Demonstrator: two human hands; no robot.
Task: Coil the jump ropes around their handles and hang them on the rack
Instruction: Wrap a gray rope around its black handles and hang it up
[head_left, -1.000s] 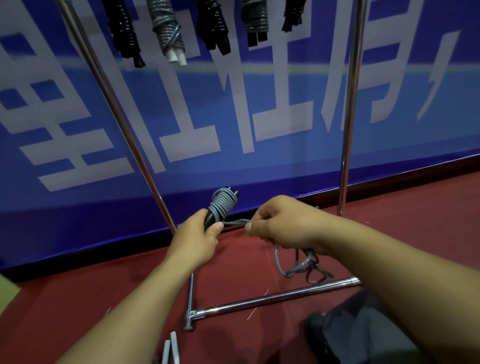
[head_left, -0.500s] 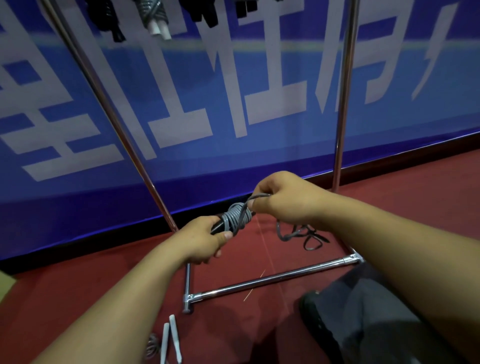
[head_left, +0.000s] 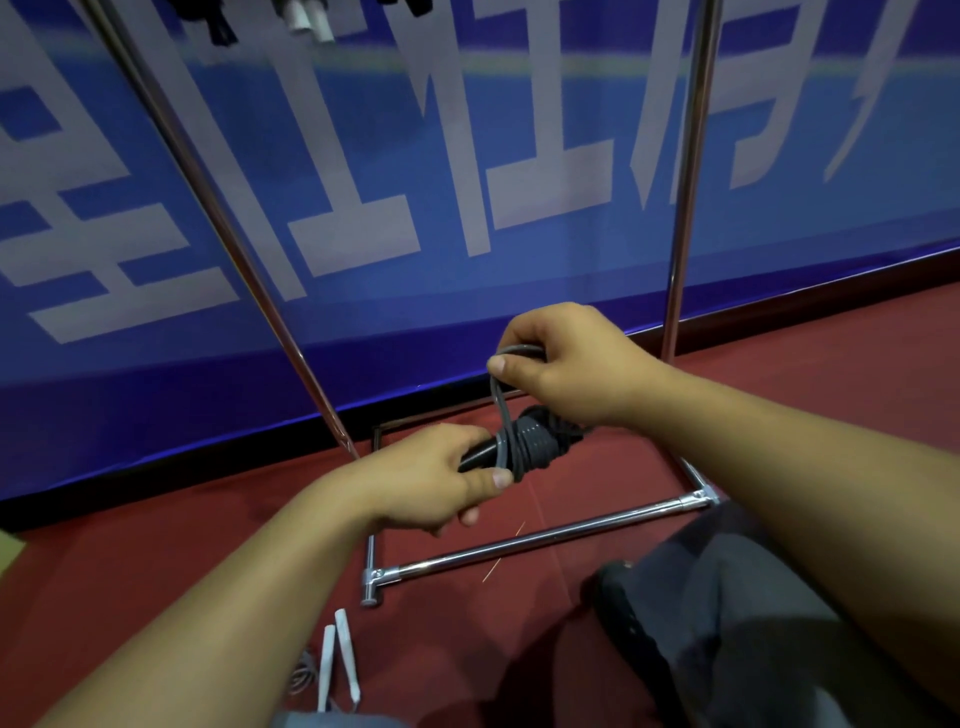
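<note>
A grey jump rope (head_left: 535, 441) is wound in tight turns around its dark handles, held low over the red floor. My left hand (head_left: 434, 475) grips the handle end, thumb pressed on a turn of rope. My right hand (head_left: 566, 364) pinches the last loop of grey rope just above the coil. The chrome rack (head_left: 685, 171) stands behind, its base bar (head_left: 524, 543) on the floor. Coiled ropes hang at the top edge, with white handles (head_left: 306, 18) showing.
Another rope with white handles (head_left: 337, 657) lies on the red floor at the bottom left. A blue banner (head_left: 467, 156) with large white characters covers the wall behind the rack. My dark trouser leg (head_left: 727, 613) fills the lower right.
The loose rope tail that hung by the rack base is gone from the floor, now wound onto the coil. My right hand has lifted a short loop above the bundle. The view has tilted down.
</note>
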